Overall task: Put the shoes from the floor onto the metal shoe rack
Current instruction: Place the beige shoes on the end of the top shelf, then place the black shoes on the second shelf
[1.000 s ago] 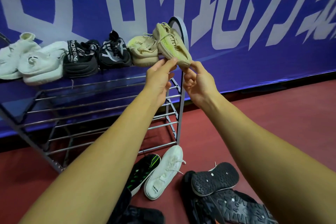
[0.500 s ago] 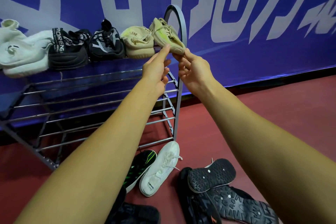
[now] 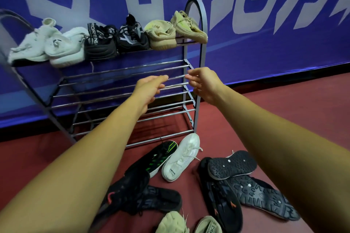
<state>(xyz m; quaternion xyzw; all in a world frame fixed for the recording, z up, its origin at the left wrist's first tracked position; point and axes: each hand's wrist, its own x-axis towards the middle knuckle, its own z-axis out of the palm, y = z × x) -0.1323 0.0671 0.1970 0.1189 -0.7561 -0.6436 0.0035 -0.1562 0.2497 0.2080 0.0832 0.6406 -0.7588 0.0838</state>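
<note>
Both hands are empty. My left hand [image 3: 149,89] and right hand [image 3: 204,85] hang in front of the upper bars of the metal shoe rack [image 3: 199,73]. The fingers are loose and part-straight, tips pointed at each other with a small gap between, gripping nothing. I cannot tell if a fingertip brushes a bar.

Progress, my read: the top shelf is full. Left to right along it are a white pair [image 3: 47,43], a black pair [image 3: 113,39] and a tan pair [image 3: 176,30]. The rightmost tan shoe lies tilted, toe past the near rail, beside the arched end frame. The rest should go on the lower tiers.

Left to do: a heap on the floor near me, in front of the rack's right end.
- A white sneaker [image 3: 181,157] sits just beside a black-and-green shoe [image 3: 161,157], both close to the rack's foot.
- Right of them are black shoes sole-up [image 3: 233,164], one lying across the other.
- Nearer are overlapping dark sandals [image 3: 151,198].
- Two more tan shoes [image 3: 172,223] are cut off by the bottom edge.

About as many shoes are down as up, so roughly halfway. My arms hide part of the heap.

Surface: dark red floor [image 3: 284,115], smooth, with a sports-hall look. The rack stands against a blue banner [image 3: 265,24] with large white lettering covering the far wall.
</note>
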